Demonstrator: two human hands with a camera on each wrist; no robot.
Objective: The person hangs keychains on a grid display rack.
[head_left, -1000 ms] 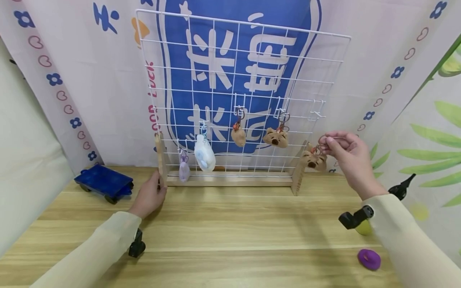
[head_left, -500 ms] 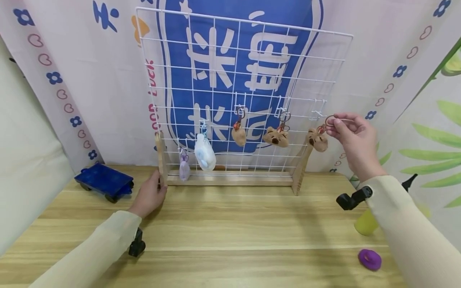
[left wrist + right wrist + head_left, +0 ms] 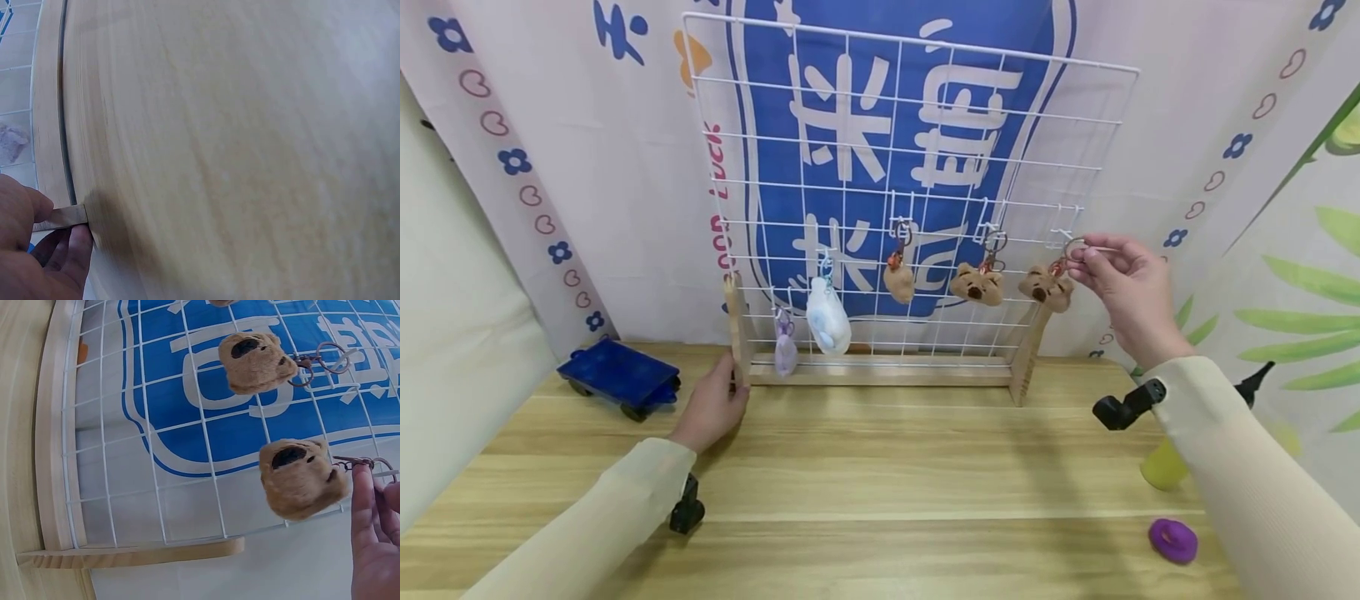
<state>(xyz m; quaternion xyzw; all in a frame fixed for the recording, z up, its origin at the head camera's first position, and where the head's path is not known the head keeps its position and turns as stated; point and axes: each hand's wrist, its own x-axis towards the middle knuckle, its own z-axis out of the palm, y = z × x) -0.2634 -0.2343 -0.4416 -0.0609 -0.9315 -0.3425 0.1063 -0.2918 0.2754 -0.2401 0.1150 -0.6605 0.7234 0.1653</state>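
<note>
My right hand (image 3: 1127, 292) pinches the metal ring (image 3: 1072, 248) of a brown bear-head plush keychain (image 3: 1047, 289) between thumb and fingers. The ring overlaps a white hook (image 3: 1062, 234) at the grid's right side, and the plush dangles in front of the wires. In the right wrist view the bear head (image 3: 301, 480) hangs beside the fingertips (image 3: 362, 475). My left hand (image 3: 709, 410) grips the wooden end piece (image 3: 737, 329) of the white wire grid rack (image 3: 848, 34). Thumb and fingers clasp that wood (image 3: 65, 217) in the left wrist view.
Another bear keychain (image 3: 976, 286), a smaller brown plush (image 3: 898, 282), a pale blue plush (image 3: 828, 321) and a lilac one (image 3: 786, 352) hang on the grid. A blue toy cart (image 3: 619, 375) stands left; a yellow cylinder (image 3: 1163, 467) and purple ring-shaped object (image 3: 1173, 542) are at the right.
My right hand has risen and then shifted left, carrying the bear keychain from below the grid's right edge up to the hook. My left hand has stayed on the rack's wooden end.
</note>
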